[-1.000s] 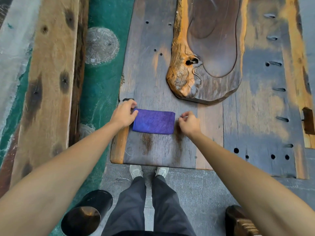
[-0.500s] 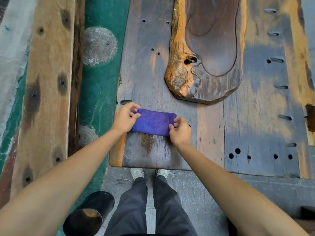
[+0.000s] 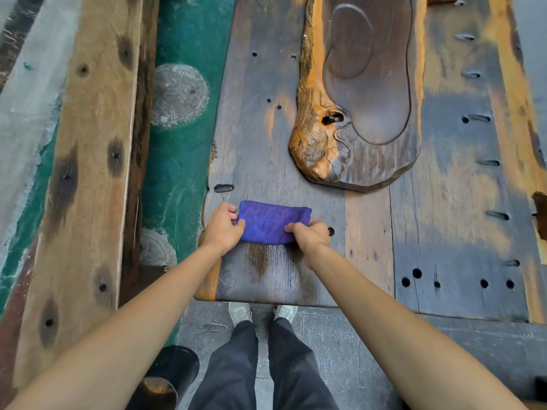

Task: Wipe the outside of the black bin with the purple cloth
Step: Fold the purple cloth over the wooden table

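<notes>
The purple cloth (image 3: 270,221), folded into a small rectangle, lies on the dark wooden table (image 3: 266,143) near its front left corner. My left hand (image 3: 222,227) pinches the cloth's left end. My right hand (image 3: 309,236) grips its near right corner, and the near edge curls up off the wood. The black bin (image 3: 170,377) stands on the floor at the bottom left, beside my left leg; my left forearm hides part of it and its open top faces the camera.
A carved wooden tea tray (image 3: 361,96) rests on the table behind the cloth. A long wooden bench (image 3: 88,173) runs along the left over green carpet (image 3: 183,39). Grey paving lies under my feet.
My right hand moved left from beside the cloth and took hold of its near right corner. The left hand closed on the left end, and the near edge lifted.
</notes>
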A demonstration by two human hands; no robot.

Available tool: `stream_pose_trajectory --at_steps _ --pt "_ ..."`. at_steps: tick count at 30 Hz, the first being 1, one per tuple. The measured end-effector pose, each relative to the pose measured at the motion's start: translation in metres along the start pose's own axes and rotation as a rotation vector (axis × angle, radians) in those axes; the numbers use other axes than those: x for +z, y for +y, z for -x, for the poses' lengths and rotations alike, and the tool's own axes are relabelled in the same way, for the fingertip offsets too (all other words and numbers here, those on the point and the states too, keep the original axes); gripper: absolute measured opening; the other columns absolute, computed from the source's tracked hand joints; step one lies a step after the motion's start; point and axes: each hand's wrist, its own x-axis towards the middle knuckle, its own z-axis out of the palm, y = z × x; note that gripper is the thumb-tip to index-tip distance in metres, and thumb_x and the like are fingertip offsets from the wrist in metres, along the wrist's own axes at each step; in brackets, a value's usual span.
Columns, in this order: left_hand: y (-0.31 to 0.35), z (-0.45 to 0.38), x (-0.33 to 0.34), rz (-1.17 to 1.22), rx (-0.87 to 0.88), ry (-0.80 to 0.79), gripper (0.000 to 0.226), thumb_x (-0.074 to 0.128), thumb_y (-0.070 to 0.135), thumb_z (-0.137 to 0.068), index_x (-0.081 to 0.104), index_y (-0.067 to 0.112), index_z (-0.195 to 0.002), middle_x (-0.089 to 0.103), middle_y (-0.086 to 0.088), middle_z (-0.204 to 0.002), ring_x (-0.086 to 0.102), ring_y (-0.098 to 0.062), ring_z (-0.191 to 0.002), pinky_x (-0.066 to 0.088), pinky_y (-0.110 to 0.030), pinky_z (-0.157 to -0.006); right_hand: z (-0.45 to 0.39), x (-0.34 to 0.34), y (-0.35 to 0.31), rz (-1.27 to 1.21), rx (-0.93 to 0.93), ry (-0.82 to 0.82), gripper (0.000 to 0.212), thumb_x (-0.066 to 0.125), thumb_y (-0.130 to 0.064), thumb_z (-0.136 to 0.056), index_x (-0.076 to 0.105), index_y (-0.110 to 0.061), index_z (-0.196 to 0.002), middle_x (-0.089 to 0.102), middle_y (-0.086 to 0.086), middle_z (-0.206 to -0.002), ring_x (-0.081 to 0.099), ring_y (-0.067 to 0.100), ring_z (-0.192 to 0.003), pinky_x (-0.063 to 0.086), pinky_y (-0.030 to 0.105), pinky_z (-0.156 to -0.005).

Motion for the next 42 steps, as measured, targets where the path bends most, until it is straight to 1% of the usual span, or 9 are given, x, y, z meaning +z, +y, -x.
stream_pose_trajectory --at_steps 4,9,13,17,21,24,30,34,42 --pt "-0.003 0.005 0.0 0.103 -0.055 -0.026 0.028 0.072 0.018 -0.085 0.055 0.019 -0.107 0.059 0.007 -0.095 0.059 -0.015 -0.091 0.043 -0.019 -0.069 0.027 0.021 -0.007 0.046 -0.341 0.03 0.041 0.072 -0.008 -0.078 0.052 -0.021 -0.111 0.067 -0.001 -0.097 0.067 0.019 -0.091 0.053 0.032 -0.084" --pt "-0.009 0.005 0.001 0.312 -0.173 -0.06 0.018 0.065 0.015 -0.091 0.062 0.016 -0.108 0.067 -0.007 -0.104 0.068 -0.032 -0.101 0.055 -0.046 -0.094 0.042 0.06 -0.002 0.397 -0.654 -0.107 0.06 0.071 -0.005 -0.082 0.049 -0.01 -0.137 0.047 0.01 -0.128 0.059 0.026 -0.107 0.049 0.036 -0.097" --pt "-0.007 0.009 -0.005 0.488 -0.227 -0.058 0.02 0.047 0.016 -0.1 0.061 0.022 -0.087 0.065 -0.005 -0.084 0.065 -0.027 -0.075 0.057 -0.043 -0.081 0.041 0.073 0.007 0.697 -0.707 -0.201 0.068 0.069 -0.015 -0.089 0.039 -0.012 -0.149 0.044 0.012 -0.137 0.054 0.031 -0.121 0.045 0.04 -0.105" --pt "-0.004 0.014 -0.006 0.51 -0.225 -0.071 0.013 0.052 0.019 -0.098 0.062 0.021 -0.089 0.068 -0.009 -0.088 0.066 -0.027 -0.081 0.057 -0.045 -0.085 0.039 0.063 -0.001 0.412 -0.688 -0.152 0.046 0.068 -0.023 -0.092 0.059 -0.01 -0.135 0.066 0.009 -0.117 0.069 0.02 -0.089 0.053 0.038 -0.096" --pt "-0.003 0.019 -0.006 0.477 -0.217 -0.093 0.016 0.063 0.038 -0.091 0.064 0.023 -0.096 0.072 -0.009 -0.106 0.07 -0.026 -0.095 0.056 -0.047 -0.093 0.018 0.045 -0.006 0.362 -0.5 0.058 0.048 0.07 -0.022 -0.091 0.053 -0.009 -0.134 0.06 0.012 -0.127 0.061 0.028 -0.115 0.047 0.041 -0.103" --pt "-0.001 0.022 -0.006 0.505 -0.24 -0.129 0.05 0.069 0.047 -0.078 0.063 0.013 -0.114 0.072 -0.009 -0.113 0.07 -0.027 -0.104 0.054 -0.048 -0.098 0.01 0.044 -0.003 0.259 -0.224 -0.15 0.057 0.081 -0.023 -0.085 0.053 -0.005 -0.132 0.068 0.011 -0.125 0.065 0.027 -0.115 0.049 0.042 -0.104" --pt "-0.01 0.037 -0.007 0.43 -0.222 -0.149 0.042 0.071 0.015 -0.09 0.061 0.003 -0.128 0.069 -0.015 -0.121 0.067 -0.027 -0.11 0.054 -0.042 -0.099 0.032 0.045 0.006 -0.02 -0.014 -0.43 0.041 0.082 -0.006 -0.076 0.068 0.002 -0.114 0.076 0.021 -0.109 0.069 0.025 -0.085 0.054 0.03 -0.068" --pt "-0.019 0.063 -0.018 0.527 -0.273 -0.25 0.038 0.063 0.002 -0.094 0.056 -0.002 -0.131 0.066 -0.021 -0.124 0.066 -0.019 -0.089 0.056 -0.02 -0.063 0.054 0.053 0.023 -0.046 -0.077 -0.394 0.035 0.077 -0.006 -0.079 0.07 -0.001 -0.113 0.074 0.01 -0.096 0.069 0.019 -0.081 0.053 0.023 -0.065" --pt "-0.054 0.124 -0.038 0.558 -0.173 -0.13 0.031 0.064 0.001 -0.092 0.06 0.001 -0.123 0.067 -0.014 -0.111 0.064 -0.018 -0.092 0.054 -0.023 -0.072 0.11 0.064 0.056 0.091 -0.317 -0.389 0.036 0.074 -0.007 -0.086 0.056 -0.008 -0.117 0.07 0.012 -0.113 0.067 0.025 -0.105 0.053 0.04 -0.099"
